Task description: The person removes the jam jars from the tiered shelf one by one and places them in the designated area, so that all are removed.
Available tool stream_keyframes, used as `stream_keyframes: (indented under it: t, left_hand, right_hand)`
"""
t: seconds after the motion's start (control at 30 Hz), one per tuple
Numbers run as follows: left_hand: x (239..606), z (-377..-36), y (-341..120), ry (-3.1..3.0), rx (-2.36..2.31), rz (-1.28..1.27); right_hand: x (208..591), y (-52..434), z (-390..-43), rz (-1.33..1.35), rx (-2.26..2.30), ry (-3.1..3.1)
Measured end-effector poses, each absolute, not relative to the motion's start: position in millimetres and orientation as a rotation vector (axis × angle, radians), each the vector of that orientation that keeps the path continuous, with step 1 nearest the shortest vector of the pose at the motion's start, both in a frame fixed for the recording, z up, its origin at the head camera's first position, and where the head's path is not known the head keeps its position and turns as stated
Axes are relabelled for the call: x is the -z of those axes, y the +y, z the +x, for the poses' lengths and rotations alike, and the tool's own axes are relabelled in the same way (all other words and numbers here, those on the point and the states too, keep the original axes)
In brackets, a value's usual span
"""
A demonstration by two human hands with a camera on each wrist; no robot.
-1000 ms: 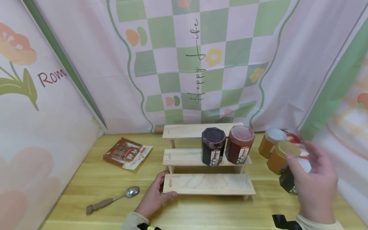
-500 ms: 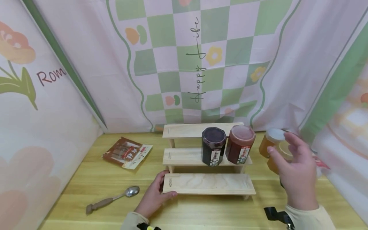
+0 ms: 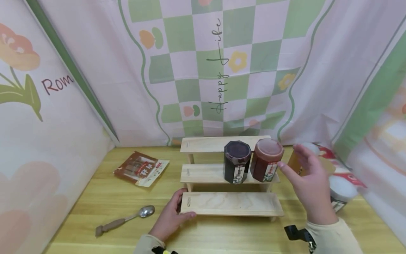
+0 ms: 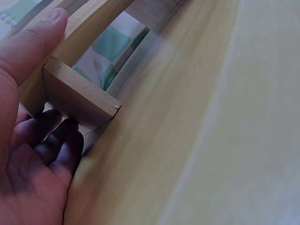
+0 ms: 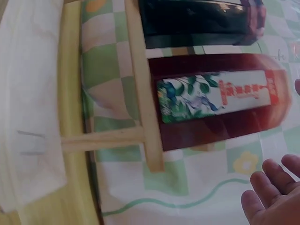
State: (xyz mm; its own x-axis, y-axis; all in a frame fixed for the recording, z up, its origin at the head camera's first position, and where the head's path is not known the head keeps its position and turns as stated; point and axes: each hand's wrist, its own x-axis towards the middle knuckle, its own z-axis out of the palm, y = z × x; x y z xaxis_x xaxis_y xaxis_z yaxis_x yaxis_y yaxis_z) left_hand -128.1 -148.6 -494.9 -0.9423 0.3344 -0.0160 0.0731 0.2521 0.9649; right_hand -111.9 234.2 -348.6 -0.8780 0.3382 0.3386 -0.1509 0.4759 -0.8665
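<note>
A three-step wooden display shelf (image 3: pixel 231 204) stands mid-table. My left hand (image 3: pixel 169 217) grips its lower left end. In the left wrist view, the thumb lies along the step and the fingers (image 4: pixel 68 145) curl by the end leg. On the middle step stand a dark jam jar (image 3: pixel 237 164) and, to its right, a red jam jar (image 3: pixel 267 160) with a printed label. My right hand (image 3: pixel 312 192) is just right of the red jar, fingers spread, holding nothing. The right wrist view shows its fingertips (image 5: pixel 253 201) apart from that jar.
Right of the shelf, partly behind my right hand, are an amber jar (image 3: pixel 295 164) and a white-lidded jar (image 3: pixel 344 188). A red-and-white packet (image 3: pixel 352 178) lies there too. A brown snack packet (image 3: pixel 139 169) and a spoon (image 3: pixel 125 220) lie on the left.
My right hand has moved left, from over the jars on the right to beside the red jar. My left hand stays at the shelf's end.
</note>
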Motion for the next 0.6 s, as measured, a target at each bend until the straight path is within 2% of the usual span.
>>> stream_keyframes:
  t: [0.6]
  left_hand:
    - [494.9, -129.0, -148.0, 2.296, -1.757, 0.362]
  right_hand:
    - [370.6, 221.9, -118.9, -0.08, -1.528, -2.421]
